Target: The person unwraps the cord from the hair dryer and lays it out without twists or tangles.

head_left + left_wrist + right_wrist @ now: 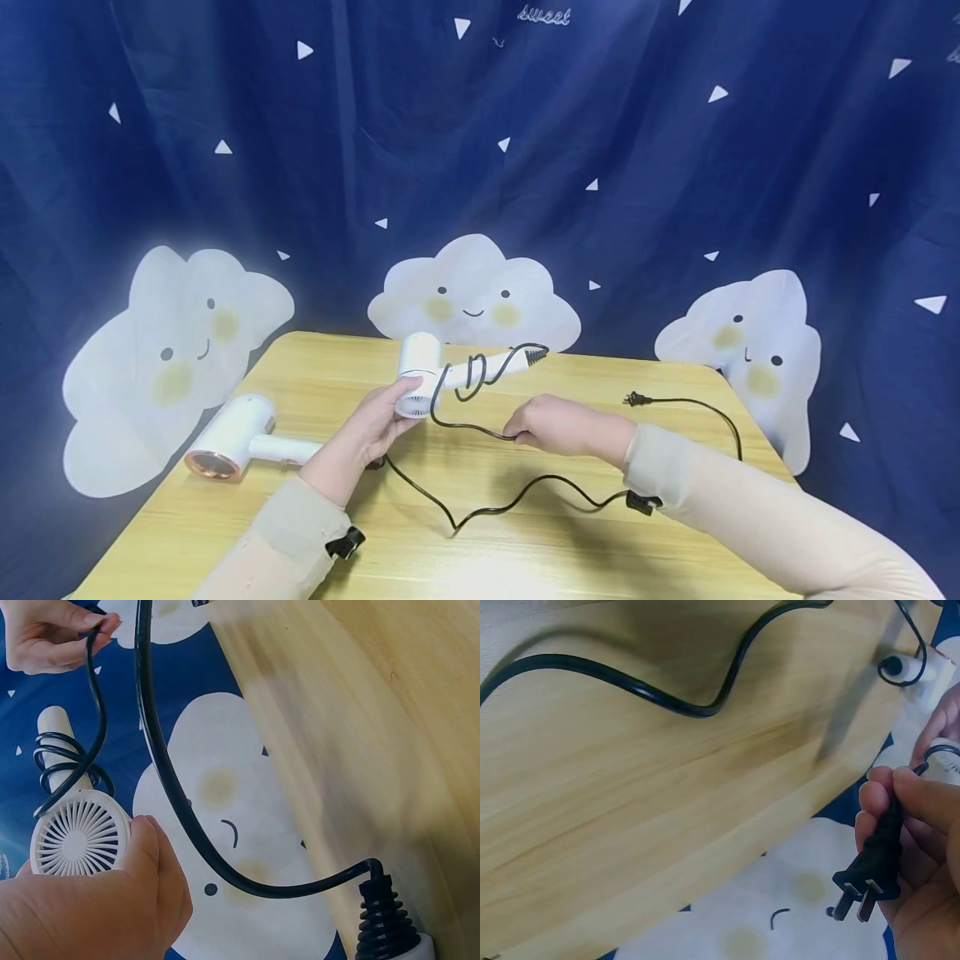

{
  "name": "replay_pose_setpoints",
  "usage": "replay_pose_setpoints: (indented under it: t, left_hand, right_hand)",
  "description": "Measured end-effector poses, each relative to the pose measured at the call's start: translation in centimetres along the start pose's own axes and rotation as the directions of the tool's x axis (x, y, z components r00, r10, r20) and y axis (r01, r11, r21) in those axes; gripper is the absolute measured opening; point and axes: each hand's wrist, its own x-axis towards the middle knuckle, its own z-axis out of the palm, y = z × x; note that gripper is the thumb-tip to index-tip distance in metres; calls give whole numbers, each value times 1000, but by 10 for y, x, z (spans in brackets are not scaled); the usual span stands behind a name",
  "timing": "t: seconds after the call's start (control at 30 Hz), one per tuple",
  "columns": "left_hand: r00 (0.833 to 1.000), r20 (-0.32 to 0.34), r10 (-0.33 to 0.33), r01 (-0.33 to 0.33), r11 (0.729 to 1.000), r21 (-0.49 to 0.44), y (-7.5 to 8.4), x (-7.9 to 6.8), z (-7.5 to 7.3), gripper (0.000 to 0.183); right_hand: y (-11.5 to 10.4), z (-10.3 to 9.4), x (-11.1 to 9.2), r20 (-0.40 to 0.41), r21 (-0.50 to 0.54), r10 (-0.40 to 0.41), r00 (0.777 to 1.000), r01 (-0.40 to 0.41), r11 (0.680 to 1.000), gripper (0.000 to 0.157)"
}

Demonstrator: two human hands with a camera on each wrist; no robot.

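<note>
My left hand [378,421] grips a white hair dryer [420,354] by its barrel, holding it above the table. Its slotted round vent [79,836] shows in the left wrist view. Several turns of black cord [97,712] are wound round its handle, and a free length runs across to my right hand [555,423]. That hand pinches the cord's end, with the two-pronged plug [874,866] lying against its fingers. On the table beside my left forearm lies a second white hair dryer [240,421] with a copper-coloured rim; part of its handle is hidden.
The second dryer's black cord [495,509] snakes over the wooden table [420,550] below both hands and passes under my right arm. Its plug [637,399] rests at the right. Behind the table's far edge hangs a blue cloud-patterned curtain [637,217].
</note>
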Motion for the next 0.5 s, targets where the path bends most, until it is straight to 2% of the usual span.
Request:
replay_pose_setpoints:
  t: [0.17,0.5]
  left_hand:
    - [1000,-14,-5,5,1000,-6,0,1,-1,65]
    - [1000,-8,-11,11,1000,-20,-3,3,-1,64]
  right_hand:
    - [-10,-14,-3,-38,-44,-31,999,30,999,15]
    - [-21,-49,-5,-103,-56,-64,993,59,997,17]
